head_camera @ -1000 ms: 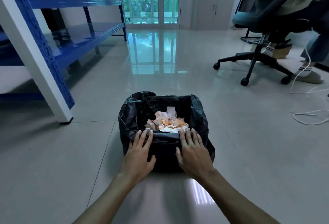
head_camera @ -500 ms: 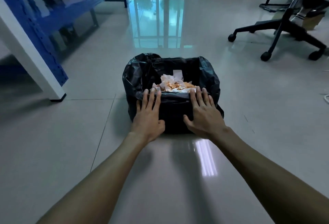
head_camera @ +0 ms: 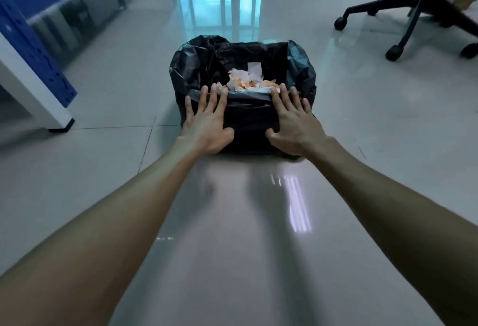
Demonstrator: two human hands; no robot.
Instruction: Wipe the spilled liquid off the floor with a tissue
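Left hand [head_camera: 207,123]: we see it flat, fingers spread wide on the bin's [head_camera: 243,116] near wall, gripping nothing.
Right hand [head_camera: 294,121]: likewise splayed, palm on the black liner.
Tissues [head_camera: 248,81]: crumpled inside the bin, orange-stained, possibly wet.
Floor [head_camera: 232,235]: glossy tile before us.

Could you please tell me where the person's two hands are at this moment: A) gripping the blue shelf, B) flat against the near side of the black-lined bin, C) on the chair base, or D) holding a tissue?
B: the left hand and right hand lie open against the black bag-lined waste bin.
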